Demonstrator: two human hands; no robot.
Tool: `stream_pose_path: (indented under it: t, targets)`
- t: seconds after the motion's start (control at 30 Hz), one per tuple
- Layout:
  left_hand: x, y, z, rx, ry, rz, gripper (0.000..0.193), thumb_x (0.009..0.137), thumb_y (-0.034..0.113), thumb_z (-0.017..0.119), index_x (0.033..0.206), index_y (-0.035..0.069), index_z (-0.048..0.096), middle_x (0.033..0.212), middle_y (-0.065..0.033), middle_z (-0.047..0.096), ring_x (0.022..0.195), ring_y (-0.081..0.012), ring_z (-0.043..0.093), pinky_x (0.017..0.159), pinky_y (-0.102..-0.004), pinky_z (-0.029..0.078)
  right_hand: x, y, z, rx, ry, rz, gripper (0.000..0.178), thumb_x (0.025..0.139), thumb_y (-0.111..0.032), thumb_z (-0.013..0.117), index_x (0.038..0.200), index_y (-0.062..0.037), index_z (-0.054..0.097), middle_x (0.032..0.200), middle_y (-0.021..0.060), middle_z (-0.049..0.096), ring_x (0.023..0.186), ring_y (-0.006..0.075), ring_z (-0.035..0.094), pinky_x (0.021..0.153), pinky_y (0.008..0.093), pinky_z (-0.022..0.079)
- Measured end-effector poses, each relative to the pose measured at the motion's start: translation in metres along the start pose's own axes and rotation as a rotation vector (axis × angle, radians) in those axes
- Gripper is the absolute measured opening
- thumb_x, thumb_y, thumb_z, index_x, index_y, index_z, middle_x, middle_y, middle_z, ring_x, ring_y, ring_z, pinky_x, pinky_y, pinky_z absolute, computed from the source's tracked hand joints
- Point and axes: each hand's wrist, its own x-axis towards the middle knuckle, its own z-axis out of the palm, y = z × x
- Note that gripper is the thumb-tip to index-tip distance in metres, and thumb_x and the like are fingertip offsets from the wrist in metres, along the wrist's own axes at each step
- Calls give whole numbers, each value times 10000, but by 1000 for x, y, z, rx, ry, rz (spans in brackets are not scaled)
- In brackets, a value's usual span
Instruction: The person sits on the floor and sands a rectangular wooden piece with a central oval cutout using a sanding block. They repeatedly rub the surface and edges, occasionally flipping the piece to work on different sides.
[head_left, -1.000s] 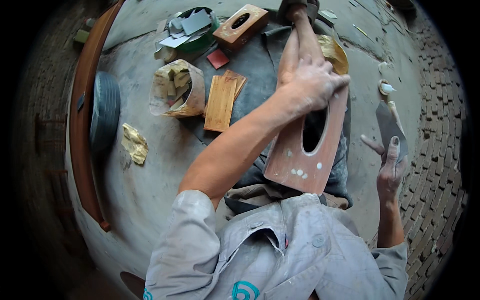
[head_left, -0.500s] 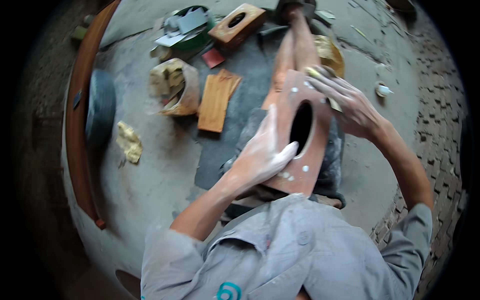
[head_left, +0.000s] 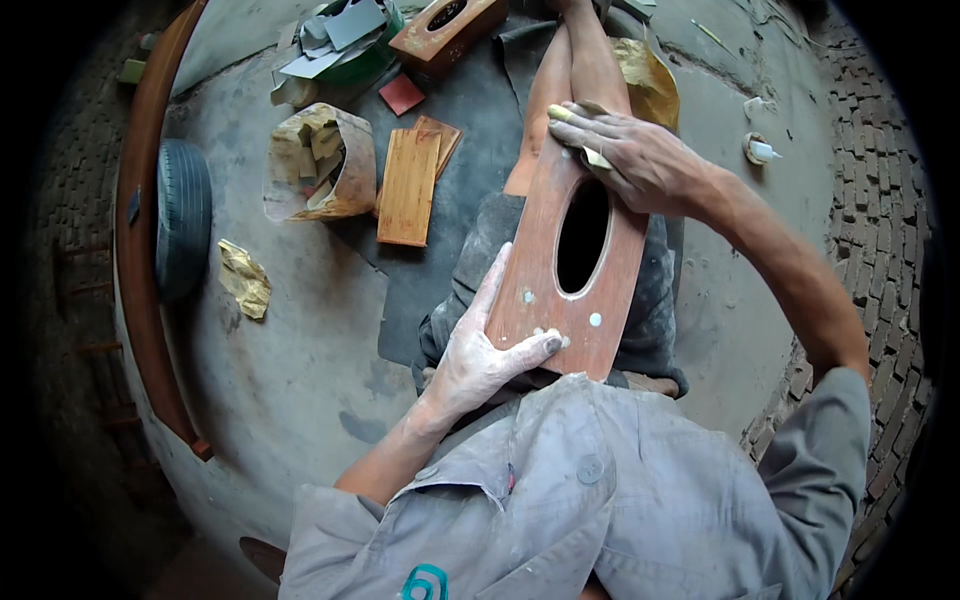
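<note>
A reddish-brown wooden tissue box (head_left: 528,275) with an oval opening and a few pale filler spots rests along my lap. My left hand (head_left: 475,355) grips its near end, thumb on the top face and fingers along the left side. Dust whitens that hand. My right hand (head_left: 630,155) lies over the far end of the top face, pressing a folded piece of yellowish sandpaper (head_left: 597,159) against the wood. Only edges of the sandpaper show; my fingers hide the rest.
Left of my legs are wooden boards (head_left: 408,190), a bag of scraps (head_left: 350,170), a red square (head_left: 401,95), another tissue box (head_left: 430,45) and a green tub (head_left: 375,62). Crumpled yellow paper (head_left: 244,280), a tire (head_left: 184,220) and a long beam (head_left: 135,270) lie farther left. A small bottle (head_left: 762,151) stands right.
My left hand has slid back toward the near end, its thumb leaving the oval's edge. My right hand has moved left across the far end. The camera view has shifted slightly.
</note>
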Motion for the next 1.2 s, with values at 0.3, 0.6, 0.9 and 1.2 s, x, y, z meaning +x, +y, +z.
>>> stream_pose_path:
  t: [0.3,0.6,0.9,1.2]
  targets:
    - [-2,-17,-10,53,-89,12,1308,779,251,992,1727,-24,133,1722,-171,340,1615,-262,312,1320,-418,274,-9,-15,16,22,-173,-24,724,839,-141,773,1520,-115,528,1274,173,719,1152,346,704,946,459,620]
    - [-5,-16,-11,-14,-132,13,1163,926,309,822,1739,-13,55,1760,-197,260,1635,-301,265,1334,-454,213,-15,-25,18,-57,26,-151,583,923,-98,655,1503,-86,596,1515,168,630,1420,327,599,1226,462,459]
    - [-5,-19,-6,-117,-93,56,1085,943,218,742,1740,-14,42,1756,-208,261,1622,-305,292,1330,-451,223,-29,-28,17,-143,58,-200,629,916,-78,636,1534,7,557,1542,207,613,1480,379,543,1259,463,439]
    - [-6,-18,-2,-159,-51,33,1074,942,219,741,1737,-27,61,1751,-204,276,1608,-290,316,1322,-448,236,-35,0,24,-198,124,-126,636,936,-73,606,1567,-25,540,1559,225,596,1452,402,573,1243,500,455]
